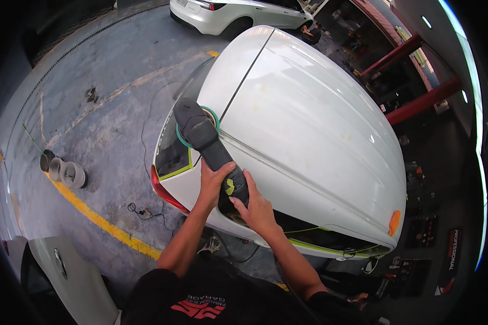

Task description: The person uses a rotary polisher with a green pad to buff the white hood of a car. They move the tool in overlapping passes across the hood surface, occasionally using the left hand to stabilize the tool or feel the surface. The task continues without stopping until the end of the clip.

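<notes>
Both hands hold a black car polisher (pixel 200 130) with a teal-rimmed round pad, over the rear corner of a white car (pixel 309 130). The pad lies at the roof's rear edge beside the tailgate; whether it touches the paint is hard to tell. My left hand (pixel 213 181) wraps the body from the left. Around the rear end of the polisher my right hand (pixel 255 206) is closed, near a yellow-green patch on the casing. Yellow-green masking tape (pixel 176 172) borders the rear window and side windows. Below the left hand shows the red tail light (pixel 165 192).
An orange cloth (pixel 394 222) lies on the roof's far right end. Several buckets (pixel 73 175) stand on the floor at left. A power cable (pixel 146 211) trails along the ground. A silver car door (pixel 68 276) is lower left; another white car (pixel 244 13) stands behind.
</notes>
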{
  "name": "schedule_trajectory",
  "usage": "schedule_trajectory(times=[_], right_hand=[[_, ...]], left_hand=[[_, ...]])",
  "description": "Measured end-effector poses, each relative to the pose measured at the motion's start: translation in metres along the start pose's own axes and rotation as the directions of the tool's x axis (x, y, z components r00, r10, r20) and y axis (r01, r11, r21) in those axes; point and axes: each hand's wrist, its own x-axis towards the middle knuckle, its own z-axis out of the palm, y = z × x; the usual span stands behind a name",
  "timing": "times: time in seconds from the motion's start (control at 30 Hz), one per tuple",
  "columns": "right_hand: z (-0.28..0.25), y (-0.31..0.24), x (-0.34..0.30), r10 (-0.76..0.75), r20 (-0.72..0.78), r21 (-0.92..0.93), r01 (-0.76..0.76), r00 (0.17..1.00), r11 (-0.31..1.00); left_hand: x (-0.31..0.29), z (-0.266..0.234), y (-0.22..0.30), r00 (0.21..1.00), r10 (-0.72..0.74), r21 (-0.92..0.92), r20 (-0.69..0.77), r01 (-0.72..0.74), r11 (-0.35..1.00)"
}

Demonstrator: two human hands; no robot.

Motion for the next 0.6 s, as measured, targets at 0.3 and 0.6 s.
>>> schedule_trajectory(times=[0.3, 0.6], right_hand=[[-0.023, 0.004, 0.026, 0.015, 0.036, -0.288, -0.004, 0.999, 0.958], [-0.048, 0.019, 0.109, -0.158, -0.013, -0.118, 0.155, 0.987, 0.981]], left_hand=[[0.036, 0.02, -0.019, 1.0, -0.01, 0.054, -0.004, 0.01, 0.999], [0.113, 0.053, -0.009, 0.987, 0.002, -0.132, -0.158, -0.024, 0.991]])
